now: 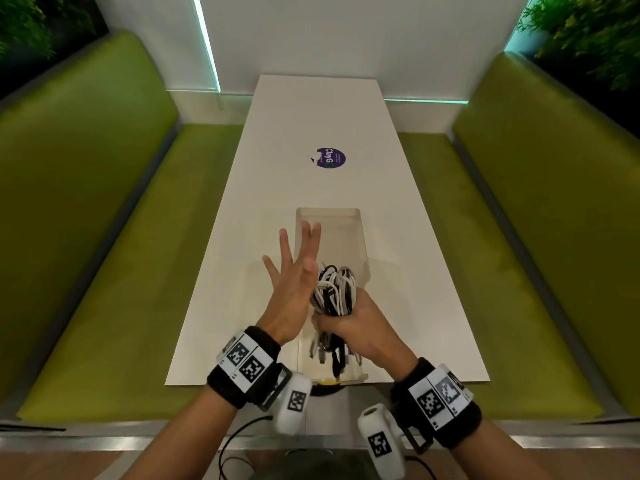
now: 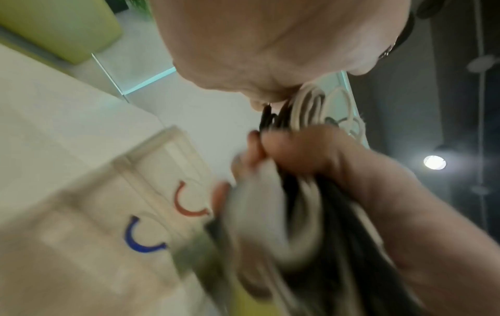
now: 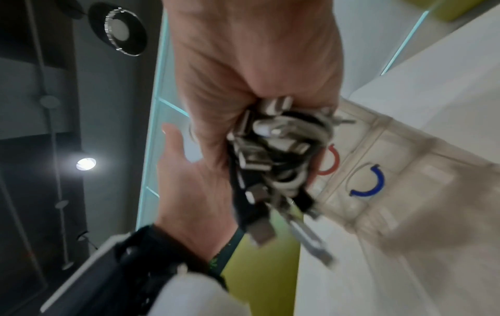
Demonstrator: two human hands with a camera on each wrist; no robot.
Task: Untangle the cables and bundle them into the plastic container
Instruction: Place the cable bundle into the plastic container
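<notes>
A bundle of black and white cables (image 1: 333, 289) is folded into loops, and my right hand (image 1: 349, 323) grips it round the middle, above the near half of the clear plastic container (image 1: 360, 244). The cable plugs (image 3: 268, 149) hang below my fist, over the container's near end. My left hand (image 1: 294, 268) is held flat beside the bundle on its left, fingers spread and straight, holding nothing. In the left wrist view the cable loops (image 2: 308, 111) stick up past my palm, and my right hand (image 2: 311, 158) is wrapped round them.
The container lies lengthwise on a long white table (image 1: 415, 202) with a purple round sticker (image 1: 331, 157) further back. Green benches (image 1: 104, 237) flank the table on both sides. Red (image 3: 331, 162) and blue (image 3: 370, 181) arc marks show on the container.
</notes>
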